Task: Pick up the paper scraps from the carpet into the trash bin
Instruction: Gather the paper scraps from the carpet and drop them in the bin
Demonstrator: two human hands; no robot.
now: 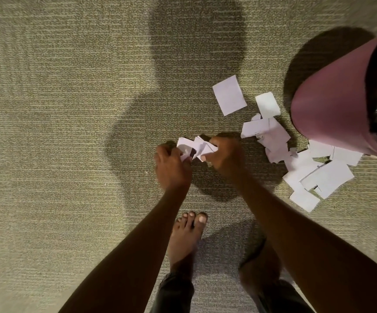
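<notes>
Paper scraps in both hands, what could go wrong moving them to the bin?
The left hand and right hand pinch one loose bunch of scraps, so pieces may slip out on the way. The pile on the carpet lies close by the bin, so a step could scatter it.

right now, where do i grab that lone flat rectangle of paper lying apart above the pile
The lone rectangle lies flat on the carpet, no edge lifted, so probably slide a finger under its near corner, which points towards you, then pinch. Come from the left: another scrap and the trash bin sit to its right.
</notes>
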